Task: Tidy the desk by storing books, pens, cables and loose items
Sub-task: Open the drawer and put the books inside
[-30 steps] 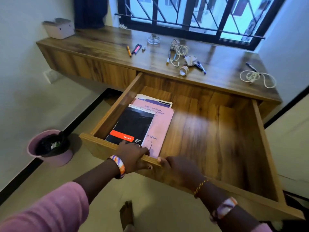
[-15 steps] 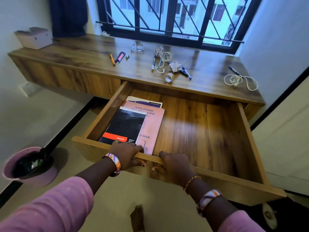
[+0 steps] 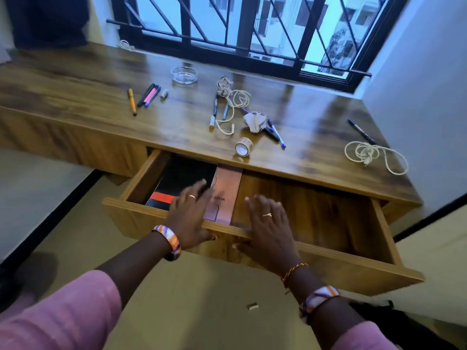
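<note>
Both hands, left hand (image 3: 188, 218) and right hand (image 3: 267, 228), rest flat-fingered, holding nothing, on the front edge of the half-open drawer (image 3: 328, 263) with books (image 3: 225, 190) inside.

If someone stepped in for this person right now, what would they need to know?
Left hand and right hand: both open, fingers straight, resting on the front edge of the drawer, which is partly open.
Books lie in the drawer's left side.
Still on the desk: pens, marker pens, two white cables, a tape roll, crumpled paper and a glass dish.
Done: books stored. Left: everything on the desk.
</note>
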Demonstrator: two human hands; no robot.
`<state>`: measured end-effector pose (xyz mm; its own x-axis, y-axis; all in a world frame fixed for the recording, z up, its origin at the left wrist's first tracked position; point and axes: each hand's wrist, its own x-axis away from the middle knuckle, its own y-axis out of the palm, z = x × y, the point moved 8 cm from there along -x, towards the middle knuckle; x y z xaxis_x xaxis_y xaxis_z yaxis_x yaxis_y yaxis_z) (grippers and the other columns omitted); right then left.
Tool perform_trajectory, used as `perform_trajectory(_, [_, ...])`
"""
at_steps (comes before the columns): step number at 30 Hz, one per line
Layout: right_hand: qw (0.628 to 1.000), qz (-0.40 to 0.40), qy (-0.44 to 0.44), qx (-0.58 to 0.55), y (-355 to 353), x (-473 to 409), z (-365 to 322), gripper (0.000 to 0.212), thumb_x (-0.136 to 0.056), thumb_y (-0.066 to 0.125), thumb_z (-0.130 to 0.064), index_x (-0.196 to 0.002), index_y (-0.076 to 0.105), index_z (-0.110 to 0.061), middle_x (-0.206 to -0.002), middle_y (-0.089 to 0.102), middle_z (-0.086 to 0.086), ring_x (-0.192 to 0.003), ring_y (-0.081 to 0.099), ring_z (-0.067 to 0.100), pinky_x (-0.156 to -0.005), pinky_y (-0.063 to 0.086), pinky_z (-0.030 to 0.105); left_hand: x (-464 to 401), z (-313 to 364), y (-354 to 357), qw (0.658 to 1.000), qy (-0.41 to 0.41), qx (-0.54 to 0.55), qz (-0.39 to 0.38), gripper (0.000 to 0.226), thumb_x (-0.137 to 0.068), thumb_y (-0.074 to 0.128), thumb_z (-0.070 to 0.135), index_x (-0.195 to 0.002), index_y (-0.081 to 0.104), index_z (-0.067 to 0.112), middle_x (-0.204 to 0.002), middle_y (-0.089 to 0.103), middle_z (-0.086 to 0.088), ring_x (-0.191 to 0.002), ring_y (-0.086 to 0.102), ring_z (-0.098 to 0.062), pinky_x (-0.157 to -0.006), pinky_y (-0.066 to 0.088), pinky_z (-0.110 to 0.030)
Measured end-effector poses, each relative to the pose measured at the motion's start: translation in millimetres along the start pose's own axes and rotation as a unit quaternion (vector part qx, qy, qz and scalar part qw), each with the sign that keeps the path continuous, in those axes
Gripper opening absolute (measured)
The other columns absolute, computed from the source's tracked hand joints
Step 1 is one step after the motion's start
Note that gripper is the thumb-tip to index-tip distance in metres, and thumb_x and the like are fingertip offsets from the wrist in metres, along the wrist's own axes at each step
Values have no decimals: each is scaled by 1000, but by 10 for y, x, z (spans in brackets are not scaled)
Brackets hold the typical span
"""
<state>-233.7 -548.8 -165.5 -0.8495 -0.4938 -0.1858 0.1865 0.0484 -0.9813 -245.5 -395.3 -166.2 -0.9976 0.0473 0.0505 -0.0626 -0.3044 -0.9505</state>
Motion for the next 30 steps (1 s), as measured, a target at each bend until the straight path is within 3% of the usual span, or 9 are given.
perform_trajectory(3, [990, -27, 126, -61, 57, -336, 389, 147, -41, 76, -67, -148, -7, -8, -155, -10, 18, -140, -22, 30, -111, -15, 49, -390, -112, -179, 999, -23, 7, 22, 137, -58, 82, 48, -144, -22, 26, -147, -39, -7, -139, -28, -29, -115, -5, -48])
perform_trajectory(5, [982, -67, 157, -79, 120, -485, 489, 149, -47, 76, -65, -144, -22, -9, -154, -22, 10, -137, -33, 26, -106, -25, 50, -659, -137, -235, 997, -13, -73, 17, 150, -49, 80, 60, -136, -36, 19, -140, -48, -9, -133, -38, -29, -113, -11, -50])
perform_trajectory(8, [983, -49, 165, -68, 107, -629, 541, 141, -50, 76, -63, -147, -8, -5, -156, 8, 12, -145, -3, 23, -108, -22, 47, -968, -187, -227, 992, 4, -128, -6, 150, -44, 75, 70, -145, -21, 12, -154, -24, -6, -140, -27, -26, -112, -10, -53])
perform_trajectory(12, [985, 40, 166, -2, 47, -774, 615, 124, -32, 84, -60, -133, 43, -1, -125, 51, 19, -122, 42, 38, -111, 6, 44, -1132, -198, -265, 995, 21, -86, 35, 121, -47, 76, 67, -144, 25, 16, -154, 22, -2, -145, 12, -15, -116, -4, -45])
perform_trajectory(15, [983, 89, 160, 2, 41, -888, 652, 100, -27, 86, -56, -108, 59, -4, -106, 58, 16, -106, 54, 39, -102, 36, 44, -1192, -168, -330, 992, 41, -47, 109, 98, -42, 83, 56, -123, 51, 12, -133, 50, -9, -128, 42, -27, -110, 26, -39])
perform_trajectory(17, [981, 114, 156, -6, 5, -945, 660, 86, -28, 89, -50, -96, 59, -6, -99, 59, 15, -95, 55, 34, -83, 50, 40, -1226, -165, -345, 987, 43, -39, 151, 83, -36, 87, 51, -102, 60, 8, -108, 62, -13, -102, 57, -33, -90, 46, -38])
perform_trajectory(22, [975, 160, 154, 13, -40, -1038, 707, 68, -34, 89, -43, -85, 58, -9, -89, 61, 12, -80, 58, 32, -64, 47, 34, -1295, -69, -407, 971, 36, -102, 213, 71, -33, 87, 51, -80, 58, 7, -76, 62, -13, -67, 61, -33, -59, 48, -33])
perform_trajectory(28, [967, 201, 152, 29, -17, -1129, 778, 50, -43, 87, -30, -82, 59, -15, -86, 62, 7, -74, 61, 28, -62, 44, 31, -1389, -83, -375, 967, 3, -130, 221, 67, -42, 84, 51, -78, 54, 5, -77, 61, -19, -67, 60, -35, -60, 46, -34])
perform_trajectory(30, [966, 208, 152, 15, -32, -1119, 782, 45, -46, 85, -31, -80, 59, -17, -84, 63, 5, -73, 61, 27, -61, 42, 29, -1328, -92, -281, 964, -1, -100, 246, 61, -52, 85, 40, -89, 56, 1, -90, 62, -24, -82, 61, -39, -73, 45, -38])
